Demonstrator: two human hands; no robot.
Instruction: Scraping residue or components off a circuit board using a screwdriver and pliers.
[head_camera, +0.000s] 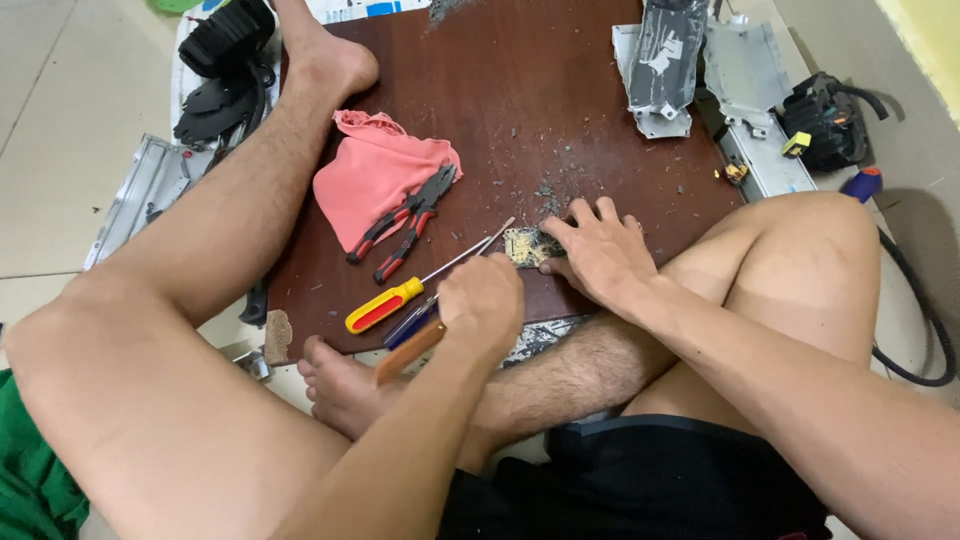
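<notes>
Person sits on the floor, legs around a low dark brown tabletop (560, 90). Right hand (598, 250) lies flat, fingers spread, pressing down on a small circuit board (527, 246) near the front edge of the tabletop; not gripping, just pinning it. Left hand (483, 300) is clenched around a tool with a brownish-orange handle (408, 354) that sticks out behind the fist; its tip is hidden, pointing toward the board. Just left of that hand lie a screwdriver with yellow and red handle (385, 306), shaft aimed at the board, and a blue-handled screwdriver (410, 323) touching alongside it. Red and black pliers (405, 222) rest partly on a pink cloth (375, 180) at the left of the tabletop. Grey debris and crumbs (545, 160) are scattered above the board. At the far right edge sit a grey metal casing (745, 70) with a black plastic part (662, 50) on it, and a black connector bundle with a yellow plug (825, 120) on the floor beside it. Black plastic parts (225, 60) lie top left, near a bare foot.
</notes>
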